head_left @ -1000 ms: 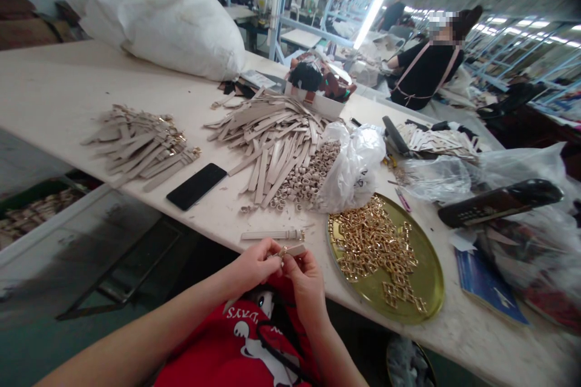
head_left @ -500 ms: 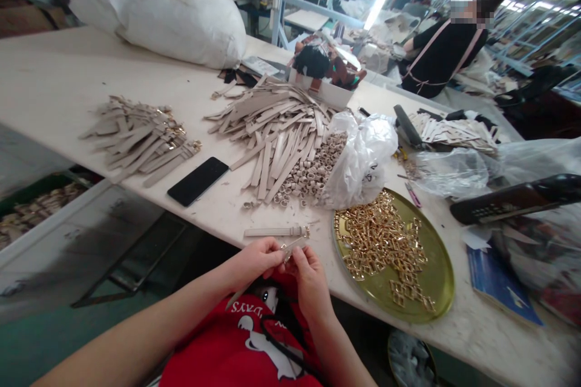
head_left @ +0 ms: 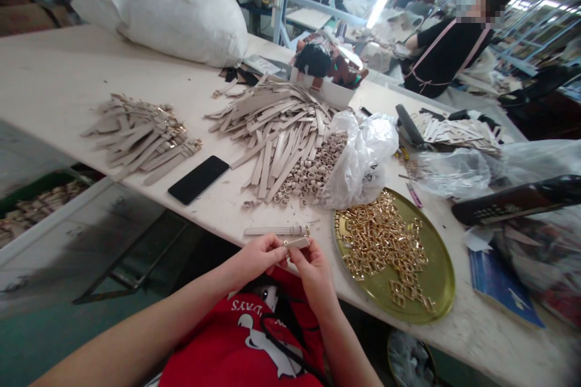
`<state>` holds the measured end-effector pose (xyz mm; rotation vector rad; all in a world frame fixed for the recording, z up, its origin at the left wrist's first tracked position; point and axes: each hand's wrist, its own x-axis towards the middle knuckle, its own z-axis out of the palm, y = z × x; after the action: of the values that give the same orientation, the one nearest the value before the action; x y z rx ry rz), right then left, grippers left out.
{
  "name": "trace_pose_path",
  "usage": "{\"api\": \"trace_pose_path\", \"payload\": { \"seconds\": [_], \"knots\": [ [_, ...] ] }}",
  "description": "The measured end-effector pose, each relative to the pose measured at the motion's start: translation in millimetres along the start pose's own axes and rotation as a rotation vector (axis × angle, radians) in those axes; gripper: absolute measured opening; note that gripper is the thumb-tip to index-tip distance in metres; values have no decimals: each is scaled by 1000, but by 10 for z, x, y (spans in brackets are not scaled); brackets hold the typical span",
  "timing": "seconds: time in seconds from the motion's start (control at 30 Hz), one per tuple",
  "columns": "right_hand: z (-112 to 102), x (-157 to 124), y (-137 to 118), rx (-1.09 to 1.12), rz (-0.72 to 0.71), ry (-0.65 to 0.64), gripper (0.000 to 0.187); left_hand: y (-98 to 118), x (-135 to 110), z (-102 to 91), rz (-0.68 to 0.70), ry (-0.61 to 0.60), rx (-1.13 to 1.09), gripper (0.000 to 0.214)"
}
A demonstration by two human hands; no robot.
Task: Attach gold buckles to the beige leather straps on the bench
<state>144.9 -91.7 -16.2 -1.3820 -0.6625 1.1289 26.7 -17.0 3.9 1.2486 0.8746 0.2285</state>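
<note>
Close to the table's front edge, my left hand [head_left: 264, 255] and my right hand [head_left: 312, 265] pinch one beige strap [head_left: 296, 243] between them. A bit of gold metal shows by the left fingertips, but its shape is mostly hidden. Just beyond my fingers lies another beige strap [head_left: 272, 231] with a gold buckle at its right end. To the right stands a round gold tray [head_left: 433, 260] holding many gold buckles [head_left: 385, 236]. A heap of small beige loops [head_left: 313, 178] and a pile of loose straps [head_left: 276, 124] lie farther back.
A black phone [head_left: 198, 179] lies left of the loops, below a pile of buckled straps [head_left: 145, 133]. A clear plastic bag [head_left: 361, 160] touches the tray's far side. A large white sack [head_left: 163, 6] sits at the back left. Another person [head_left: 447, 54] works at the back right.
The strap in my hands has turned, so its end now lies flatter and points right. My right hand has shifted slightly right. Things on the table stay put.
</note>
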Motion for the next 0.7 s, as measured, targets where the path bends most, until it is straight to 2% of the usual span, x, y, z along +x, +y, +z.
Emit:
{"api": "trace_pose_path", "payload": {
  "seconds": [0.1, 0.27, 0.33, 0.47, 0.53, 0.63, 0.7],
  "knots": [
    [1, -37, 4, -52, -42, 26, 15, -32, -17, 4, 22, -20, 5, 24],
    [12, -84, -17, 14, -14, 11, 15, -41, -67, 43, 40, -28, -2, 24],
    [19, -121, -26, -57, -36, 29, 14, -44, -78, 59, 35, -13, 24, 23],
    [5, -200, -19, -370, -306, 135, 7, -50, -93, 62, 48, 70, 139, 18],
    [-15, -211, -11, -426, -390, 153, 6, -45, -104, 45, 73, 61, 161, 19],
    [-44, -182, -9, -384, -274, 141, 8, -37, -102, 4, 67, -26, 127, 23],
    [-63, -138, -18, -341, -174, 81, 11, -36, -71, -22, 45, -24, 112, 27]
  ]
}}
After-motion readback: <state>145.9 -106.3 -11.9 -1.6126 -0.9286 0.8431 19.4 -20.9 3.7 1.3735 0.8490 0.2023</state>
